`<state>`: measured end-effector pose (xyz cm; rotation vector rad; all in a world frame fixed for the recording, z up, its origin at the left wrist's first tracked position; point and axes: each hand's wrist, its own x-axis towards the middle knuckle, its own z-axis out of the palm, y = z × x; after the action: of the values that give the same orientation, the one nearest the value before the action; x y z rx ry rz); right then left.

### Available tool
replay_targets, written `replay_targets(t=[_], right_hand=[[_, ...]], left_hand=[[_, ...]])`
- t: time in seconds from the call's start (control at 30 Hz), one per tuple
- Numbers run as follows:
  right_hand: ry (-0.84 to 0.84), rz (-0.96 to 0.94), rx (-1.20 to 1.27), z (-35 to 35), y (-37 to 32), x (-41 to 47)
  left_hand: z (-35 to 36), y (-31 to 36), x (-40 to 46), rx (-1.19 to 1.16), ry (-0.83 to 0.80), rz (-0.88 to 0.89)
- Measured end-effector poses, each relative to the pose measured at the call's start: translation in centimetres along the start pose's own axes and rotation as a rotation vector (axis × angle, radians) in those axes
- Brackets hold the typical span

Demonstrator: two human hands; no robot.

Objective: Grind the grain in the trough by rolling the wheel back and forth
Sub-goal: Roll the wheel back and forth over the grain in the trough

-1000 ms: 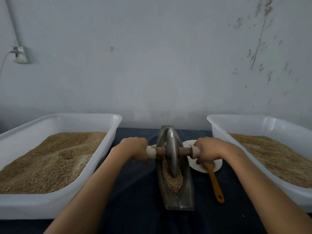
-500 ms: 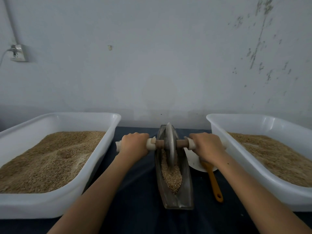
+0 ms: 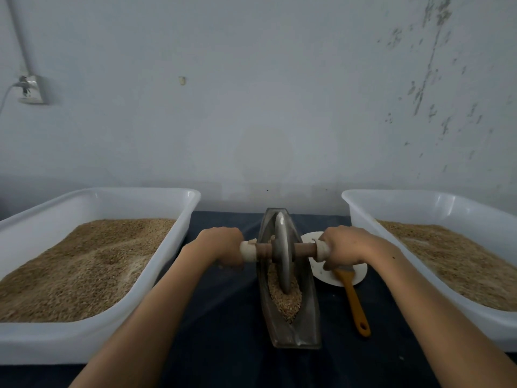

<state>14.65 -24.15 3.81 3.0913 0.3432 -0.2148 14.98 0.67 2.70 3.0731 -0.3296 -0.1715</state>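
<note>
Wheel (image 3: 281, 247) sat upright in trough (image 3: 291, 329), centre frame, grain (image 3: 285, 301) under rim. Axle ends wrapped tight by left hand (image 3: 221, 246) and right hand (image 3: 342, 245). Even downward pressure probably best kept, strokes full-length, wheel not tilted.

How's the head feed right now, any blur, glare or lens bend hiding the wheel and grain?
Head view: dim, flat light, no glare; wheel and trough grain sharp enough; both hands look slightly soft; wide-angle bend bows the left tub and right tub at the edges.
</note>
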Motion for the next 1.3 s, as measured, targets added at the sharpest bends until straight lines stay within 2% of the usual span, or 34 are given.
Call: replay_targets(t=[0.07, 0.23, 0.33, 0.4, 0.5, 0.67, 0.77, 0.87, 1.0, 1.2, 1.3], right_hand=[[0.080, 0.002, -0.038, 0.5, 0.2, 0.4], [0.461, -0.016, -0.073, 2.3, 0.3, 1.1], [0.551, -0.020, -0.083, 2.7, 0.1, 1.1], [0.560, -0.021, -0.095, 2.6, -0.1, 1.0], [0.496, -0.005, -0.124, 2.1, -0.2, 0.7], [0.149, 0.023, -0.114, 0.4, -0.5, -0.1], [0.051, 0.034, -0.130, -0.5, -0.8, -0.5], [0.056, 0.036, -0.125, -0.4, -0.8, -0.4], [0.165, 0.030, -0.109, 0.6, -0.4, 0.5], [0.419, 0.035, -0.079, 2.0, 0.0, 1.0], [0.532, 0.039, -0.088, 2.5, -0.1, 1.2]], left_hand=[[0.2, 0.0, 0.1, 0.032, 0.087, 0.015], [1.1, -0.2, 0.4, 0.033, 0.330, 0.054], [1.6, -0.4, 0.4, 0.028, 0.421, 0.069], [1.8, -0.5, 0.5, 0.022, 0.410, 0.064], [1.5, -0.3, 0.6, 0.045, 0.302, 0.025], [0.4, -0.6, 0.4, -0.048, -0.021, -0.007], [0.3, -0.8, 0.4, -0.117, -0.118, 0.011], [0.3, -0.9, 0.5, -0.127, -0.107, 0.016], [0.4, -0.6, 0.6, -0.105, -0.047, -0.014], [1.1, 0.0, 0.5, 0.071, 0.305, -0.011], [1.4, 0.2, 0.5, 0.086, 0.378, -0.012]])
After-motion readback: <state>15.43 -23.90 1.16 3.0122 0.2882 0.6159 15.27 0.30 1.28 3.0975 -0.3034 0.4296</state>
